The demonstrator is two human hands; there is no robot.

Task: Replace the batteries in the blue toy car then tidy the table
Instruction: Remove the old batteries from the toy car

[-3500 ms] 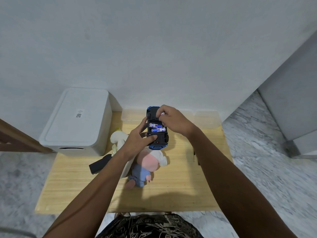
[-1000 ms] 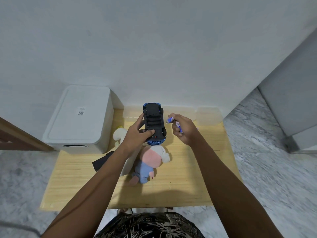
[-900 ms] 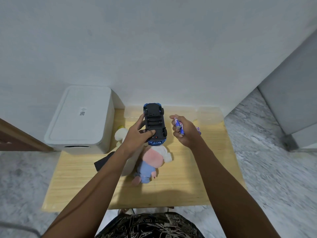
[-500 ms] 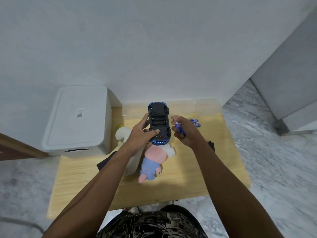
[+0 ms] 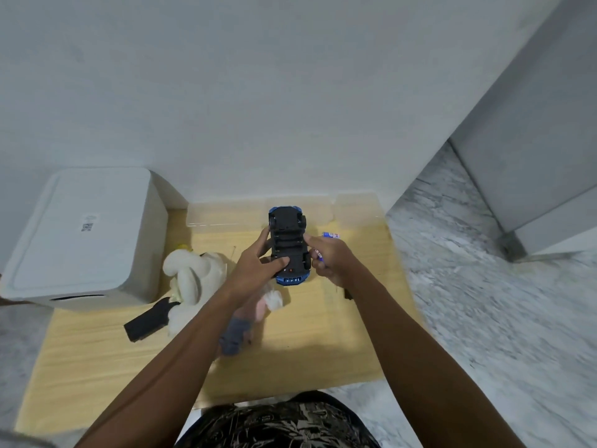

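My left hand grips the blue toy car, held upside down above the wooden table. Its black underside faces me and the battery bay looks open and empty. My right hand is right beside the car, closed on a blue-and-white battery. Another battery lies on the table just beyond my right hand. A small black piece lies on the table by my right wrist, partly hidden.
A white plush toy and a pink-and-blue plush lie under my left arm. A black flat object rests near the white plush. A large white lidded box stands at the left. Clear plastic containers sit along the wall.
The batteries that sat in the car's bay have been taken out by my right hand. One battery now lies on the table. My right hand has come back beside the car.
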